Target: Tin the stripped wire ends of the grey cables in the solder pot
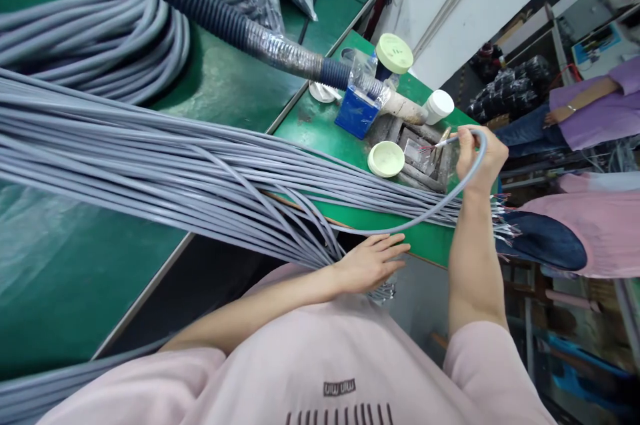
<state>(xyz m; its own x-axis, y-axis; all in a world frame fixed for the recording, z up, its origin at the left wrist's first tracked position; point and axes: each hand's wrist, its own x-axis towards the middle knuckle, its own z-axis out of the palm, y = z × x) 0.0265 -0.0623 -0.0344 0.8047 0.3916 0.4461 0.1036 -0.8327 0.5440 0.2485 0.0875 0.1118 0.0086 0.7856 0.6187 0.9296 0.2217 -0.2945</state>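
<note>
My right hand (481, 157) pinches a single grey cable (440, 211) near its stripped end. Thin coloured wires at that end (429, 147) lie over a small soot-stained metal tray (418, 154). The cable bends in a loop past my wrist and runs back left towards the bundle. With fingers spread, my left hand (373, 263) rests beside the near branch of the large grey cable bundle (200, 165), holding nothing. The far branch ends in stripped wires (504, 221) just past my right forearm.
Around the metal tray stand an open pale tub (387, 159), a white-lidded jar (439, 107), a yellow-lidded container (395, 53) and a blue box (357, 111) under a ribbed hose (280, 51). Coiled cable (165, 38) lies far left. People (595, 105) are at right.
</note>
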